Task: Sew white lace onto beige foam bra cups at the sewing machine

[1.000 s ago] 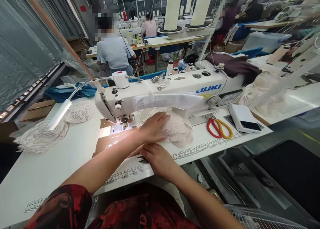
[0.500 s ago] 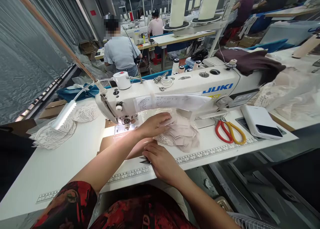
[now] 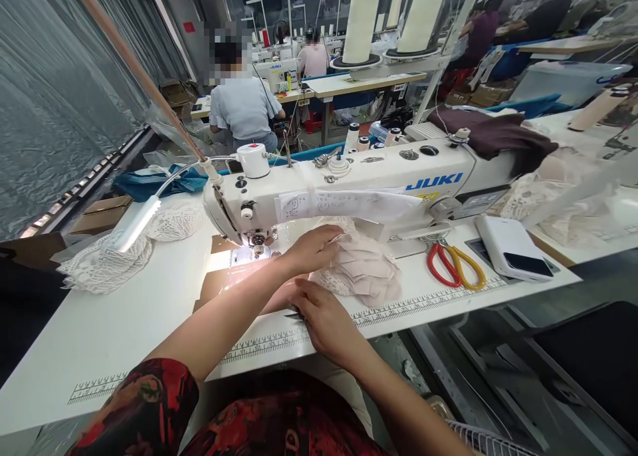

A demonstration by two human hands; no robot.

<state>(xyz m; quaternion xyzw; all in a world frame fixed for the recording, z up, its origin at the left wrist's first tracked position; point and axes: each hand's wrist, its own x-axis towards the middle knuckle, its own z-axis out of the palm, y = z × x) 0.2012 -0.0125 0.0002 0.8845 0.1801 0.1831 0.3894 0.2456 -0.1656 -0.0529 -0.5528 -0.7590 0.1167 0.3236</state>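
Observation:
My left hand reaches across to a pile of pale beige fabric pieces with lace. Its thumb and fingers are pinched on the edge of a top piece. Lower down, my right hand is closed near the table's front edge, its fingertips beside a tan sheet that lies partly under my left forearm. Dark pointed blades of thread snips stick out from under the right fingers; their handle is hidden in the hand. Behind both hands stands the white sewing machine, its needle area lit.
Red-and-yellow-handled scissors lie right of the pile, near a white box-shaped device. White lace cups rest at the left under a lamp. A ruler strip runs along the front edge. A co-worker sits beyond.
My left fingers have curled in and pinched the fabric's edge. The right fingers have drawn closer together around the snips. The view has shifted slightly.

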